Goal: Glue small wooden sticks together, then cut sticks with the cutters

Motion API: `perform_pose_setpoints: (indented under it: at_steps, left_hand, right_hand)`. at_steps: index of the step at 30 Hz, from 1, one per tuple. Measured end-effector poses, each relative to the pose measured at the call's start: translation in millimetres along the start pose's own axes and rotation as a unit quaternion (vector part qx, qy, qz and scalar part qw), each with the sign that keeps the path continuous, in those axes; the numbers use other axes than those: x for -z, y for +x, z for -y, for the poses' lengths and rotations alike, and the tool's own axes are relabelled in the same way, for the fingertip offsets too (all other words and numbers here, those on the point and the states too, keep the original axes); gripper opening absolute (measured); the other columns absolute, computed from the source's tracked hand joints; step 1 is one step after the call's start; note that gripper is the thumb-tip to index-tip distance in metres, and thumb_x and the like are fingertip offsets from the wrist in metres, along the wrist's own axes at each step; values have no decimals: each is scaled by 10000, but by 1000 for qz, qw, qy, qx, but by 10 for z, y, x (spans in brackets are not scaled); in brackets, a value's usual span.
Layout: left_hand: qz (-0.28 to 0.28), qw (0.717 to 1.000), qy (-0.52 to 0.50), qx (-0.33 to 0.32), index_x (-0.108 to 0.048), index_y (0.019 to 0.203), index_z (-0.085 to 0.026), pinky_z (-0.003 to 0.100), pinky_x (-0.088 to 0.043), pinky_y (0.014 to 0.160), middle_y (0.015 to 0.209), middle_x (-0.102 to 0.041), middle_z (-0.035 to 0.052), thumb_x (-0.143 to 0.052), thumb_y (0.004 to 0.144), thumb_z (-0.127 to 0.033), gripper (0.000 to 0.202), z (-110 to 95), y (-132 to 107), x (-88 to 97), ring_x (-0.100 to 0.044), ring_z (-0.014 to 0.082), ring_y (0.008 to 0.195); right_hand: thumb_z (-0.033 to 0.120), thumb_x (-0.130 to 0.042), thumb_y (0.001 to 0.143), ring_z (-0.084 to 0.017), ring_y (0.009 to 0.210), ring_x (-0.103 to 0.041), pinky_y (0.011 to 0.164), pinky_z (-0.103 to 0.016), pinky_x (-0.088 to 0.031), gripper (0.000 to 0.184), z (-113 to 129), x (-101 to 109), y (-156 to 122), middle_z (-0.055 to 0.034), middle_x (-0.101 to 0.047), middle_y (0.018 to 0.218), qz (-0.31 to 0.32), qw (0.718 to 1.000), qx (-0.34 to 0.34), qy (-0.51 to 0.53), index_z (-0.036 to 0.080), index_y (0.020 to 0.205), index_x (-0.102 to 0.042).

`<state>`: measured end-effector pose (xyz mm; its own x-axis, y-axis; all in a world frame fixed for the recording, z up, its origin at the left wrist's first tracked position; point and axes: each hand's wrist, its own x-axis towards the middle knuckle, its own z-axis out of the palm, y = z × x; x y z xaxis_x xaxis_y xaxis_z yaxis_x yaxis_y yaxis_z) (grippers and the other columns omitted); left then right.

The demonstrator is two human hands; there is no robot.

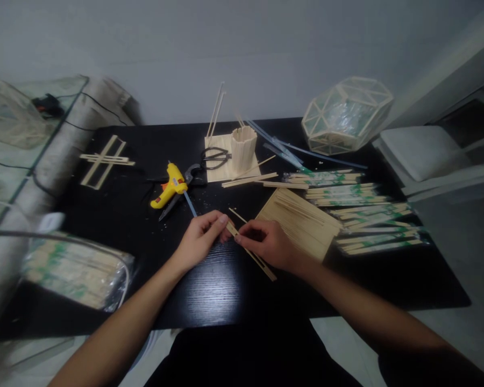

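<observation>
Slotted stick frame [268, 272], pinched between thumb and fingers of the left hand [204, 236] and right hand [271, 245] toward the table's [157, 285] near edge, appears partly assembled, whereas a crossed stick assembly [105, 159] toward the far-left corner looks joined and wrapped chopsticks [375, 213] along the right edge seem unused.

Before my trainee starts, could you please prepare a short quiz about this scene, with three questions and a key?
1. What colour is the glue gun?
2. True or false: the left hand holds the glue gun.
3. Which of these is closest to the right hand? A) the crossed wooden frame; B) the flat wooden panel; C) the many-sided frame.

Key:
1. Yellow.
2. False; both hands hold a slotted wooden piece.
3. B.
</observation>
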<state>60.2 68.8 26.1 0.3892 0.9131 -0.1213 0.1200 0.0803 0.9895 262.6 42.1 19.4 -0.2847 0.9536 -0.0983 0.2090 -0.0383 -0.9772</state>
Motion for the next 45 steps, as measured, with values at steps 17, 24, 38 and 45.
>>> perform_pose_setpoints:
  at_steps: [17,24,38,45]
  left_hand:
    - [0,1000,25,9,-645,776,-160,230,-431,588,624,-606,-13,-641,932,-561,431,17,-18,-44,-541,109,583]
    - [-48,998,21,17,-591,724,-175,219,-356,524,563,-556,-39,-684,910,-540,420,49,-2,-11,-461,89,515]
    - [-32,999,3,20,-588,696,-168,219,-344,509,560,-550,-36,-691,903,-545,442,75,-16,-38,-459,85,506]
    - [-20,1000,-5,20,-611,694,-163,230,-392,555,579,-572,-22,-692,894,-562,454,28,7,-34,-492,100,543]
  right_hand:
    - [376,-736,855,-127,627,-593,582,-245,-429,205,-11,-10,0,-9,-720,720,0,1000,-7,-7,176,843,-781]
    - [382,-721,875,-131,613,-600,574,-251,-434,222,-5,-8,-5,-9,-705,687,22,1000,-11,1,173,824,-773]
    - [388,-696,908,-130,582,-619,581,-246,-470,262,5,-15,5,0,-677,633,37,999,-30,26,177,755,-728]
    - [409,-703,904,-131,579,-625,581,-246,-472,274,-12,-17,11,-2,-683,632,36,999,-34,22,174,767,-736]
